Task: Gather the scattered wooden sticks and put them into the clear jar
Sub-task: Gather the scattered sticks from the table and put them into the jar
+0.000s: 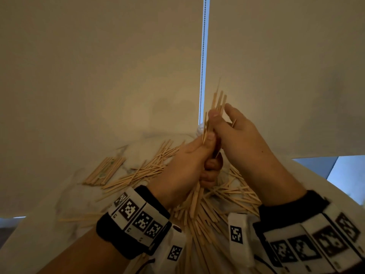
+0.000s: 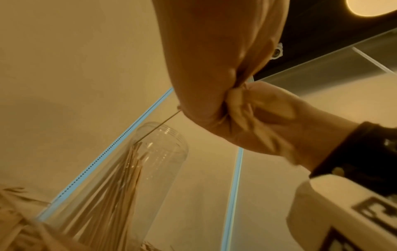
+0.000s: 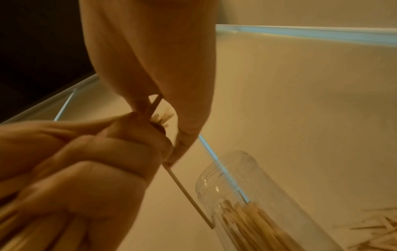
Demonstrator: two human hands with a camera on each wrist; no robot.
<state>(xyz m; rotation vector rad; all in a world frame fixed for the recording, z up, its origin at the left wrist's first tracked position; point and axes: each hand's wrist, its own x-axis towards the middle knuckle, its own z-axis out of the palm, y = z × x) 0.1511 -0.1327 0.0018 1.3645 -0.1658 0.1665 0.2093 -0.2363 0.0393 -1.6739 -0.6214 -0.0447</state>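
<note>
Bundle of wooden sticks: we are gripping it upright above the table, left hand and right hand both curled around it. Loose sticks: lying scattered beneath. Clear jar: standing nearby, partly filled with sticks.

hands gripping sticks, clear jar partly filled

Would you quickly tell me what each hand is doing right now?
Left hand: gripping an upright bundle of thin pale wooden sticks.
Right hand: gripping the same bundle, higher up.
</note>
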